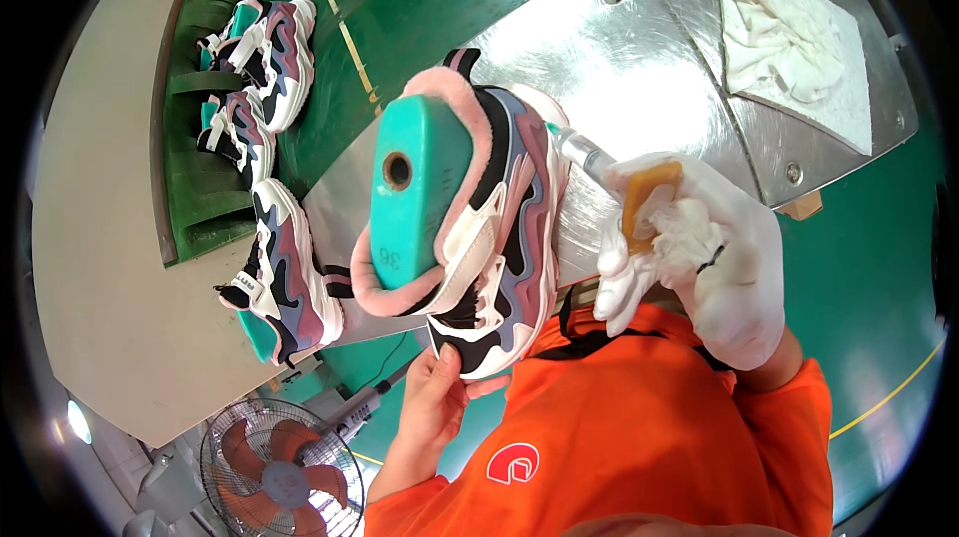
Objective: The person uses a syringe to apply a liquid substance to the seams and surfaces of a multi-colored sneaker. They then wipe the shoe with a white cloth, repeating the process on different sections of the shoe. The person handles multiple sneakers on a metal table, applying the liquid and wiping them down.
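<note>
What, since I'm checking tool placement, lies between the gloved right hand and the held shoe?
In the head view, a clear tube with a teal tip spans from the right hand toward the shoe; contact is unclear.

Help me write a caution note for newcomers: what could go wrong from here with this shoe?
The shoe might twist or drop, since the left hand grips it at the toe, away from the heel.

The clear tube-like tool in the gloved right hand could slip and mark the side, as its tip sits close to the sole near the heel.
</note>
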`<state>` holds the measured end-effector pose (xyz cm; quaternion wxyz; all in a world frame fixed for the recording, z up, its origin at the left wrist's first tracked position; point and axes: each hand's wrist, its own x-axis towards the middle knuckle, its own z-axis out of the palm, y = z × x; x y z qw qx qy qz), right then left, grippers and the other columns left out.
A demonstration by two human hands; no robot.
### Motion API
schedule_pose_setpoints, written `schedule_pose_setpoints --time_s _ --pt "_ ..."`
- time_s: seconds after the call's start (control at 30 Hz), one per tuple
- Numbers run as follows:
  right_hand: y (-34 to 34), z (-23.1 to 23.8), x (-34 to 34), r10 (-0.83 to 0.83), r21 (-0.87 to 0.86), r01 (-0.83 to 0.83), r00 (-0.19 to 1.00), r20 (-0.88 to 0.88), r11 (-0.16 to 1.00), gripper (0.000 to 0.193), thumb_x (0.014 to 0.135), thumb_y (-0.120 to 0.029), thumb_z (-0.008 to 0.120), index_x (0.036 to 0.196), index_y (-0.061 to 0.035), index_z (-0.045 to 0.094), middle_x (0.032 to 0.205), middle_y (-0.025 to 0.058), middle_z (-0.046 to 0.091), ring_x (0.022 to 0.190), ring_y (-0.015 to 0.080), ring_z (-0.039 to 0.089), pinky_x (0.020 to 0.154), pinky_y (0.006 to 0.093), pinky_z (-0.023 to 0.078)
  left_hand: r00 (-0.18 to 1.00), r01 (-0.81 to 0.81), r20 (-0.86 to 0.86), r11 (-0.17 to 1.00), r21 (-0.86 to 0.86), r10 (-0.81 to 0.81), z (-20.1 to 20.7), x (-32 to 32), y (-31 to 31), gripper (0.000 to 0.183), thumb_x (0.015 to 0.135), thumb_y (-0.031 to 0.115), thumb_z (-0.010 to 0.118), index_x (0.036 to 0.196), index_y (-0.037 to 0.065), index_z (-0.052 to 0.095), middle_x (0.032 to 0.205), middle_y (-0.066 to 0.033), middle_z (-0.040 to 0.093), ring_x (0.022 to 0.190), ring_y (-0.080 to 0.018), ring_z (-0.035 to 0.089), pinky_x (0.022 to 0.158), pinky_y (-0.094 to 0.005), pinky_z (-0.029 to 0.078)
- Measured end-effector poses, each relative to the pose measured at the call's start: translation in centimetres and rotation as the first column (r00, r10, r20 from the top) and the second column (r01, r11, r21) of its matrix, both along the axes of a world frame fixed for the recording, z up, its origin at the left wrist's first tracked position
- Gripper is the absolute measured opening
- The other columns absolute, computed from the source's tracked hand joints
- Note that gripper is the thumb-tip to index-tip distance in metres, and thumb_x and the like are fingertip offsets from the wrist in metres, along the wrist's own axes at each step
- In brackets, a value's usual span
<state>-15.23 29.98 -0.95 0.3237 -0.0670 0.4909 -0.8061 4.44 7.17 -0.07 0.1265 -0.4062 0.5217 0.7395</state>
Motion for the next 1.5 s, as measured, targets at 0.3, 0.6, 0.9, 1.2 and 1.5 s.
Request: schedule_pose_setpoints --time_s 0.3,0.6,0.9,1.2,1.5 --pt "-0.5 1.3 0.9 -0.08 0.078 0.076 0.996 0.042 0.994 0.045 0.094 -0.02 0.046 0.126 0.0124 0.049 0.082 0.0186 0.062 0.06 0.0249 0.066 0.052 0.0316 0.057 0.999 0.026 0.015 0.977 0.212 -0.03 -1.3 0.1 1.4 0.051 0.091 0.022 0.072 0.127 -0.008 0.053 0.12 -0.0143 0.065 0.111 -0.0213 0.064 0.095 -0.036 0.054" --pt "0.5 1.2 1.7 -0.004 0.021 0.003 0.998 0.063 1.0 0.059 0.07 0.001 0.062 0.128 0.0074 0.053 0.09 0.0163 0.065 0.076 0.0216 0.068 0.068 0.0309 0.056 0.997 0.065 -0.066 0.94 0.336 -0.046 -1.9 -0.7 3.1 0.048 0.091 0.015 0.07 0.129 -0.008 0.051 0.121 -0.0178 0.064 0.105 -0.0269 0.067 0.093 -0.039 0.053" --pt "0.5 1.3 2.3 0.019 -0.022 -0.018 0.997 0.072 1.0 0.073 0.056 0.007 0.054 0.129 0.0081 0.051 0.091 0.0155 0.065 0.081 0.0236 0.067 0.073 0.033 0.057 0.989 0.123 -0.114 0.953 0.276 -0.095 -0.8 -1.1 3.3 0.062 0.092 0.034 0.066 0.128 -0.013 0.049 0.114 -0.0254 0.065 0.096 -0.0379 0.07 0.084 -0.0451 0.059" --pt "1.7 -1.1 1.4 -0.188 -0.167 0.156 0.962 -0.199 0.974 0.082 0.059 -0.004 0.074 0.133 0.0086 0.043 0.099 0.0109 0.057 0.091 0.021 0.061 0.091 0.0384 0.053 0.964 0.041 -0.262 0.953 0.299 0.041 -1.9 0.7 -3.6 0.047 0.096 0.025 0.06 0.12 -0.014 0.054 0.102 -0.0233 0.07 0.083 -0.0342 0.073 0.072 -0.0399 0.061" --pt "1.2 -4.2 1.3 -0.132 0.184 0.242 0.875 -0.467 0.953 0.087 0.059 0.0 0.087 0.134 0.0003 0.043 0.117 0.0071 0.051 0.102 0.0162 0.055 0.094 0.0301 0.046 0.788 0.08 -0.083 0.236 -0.968 -0.61 3.9 -7.0 -6.8 0.082 0.071 0.024 0.086 0.139 -0.001 0.048 0.14 -0.0178 0.05 0.129 -0.0255 0.049 0.108 -0.0381 0.038"
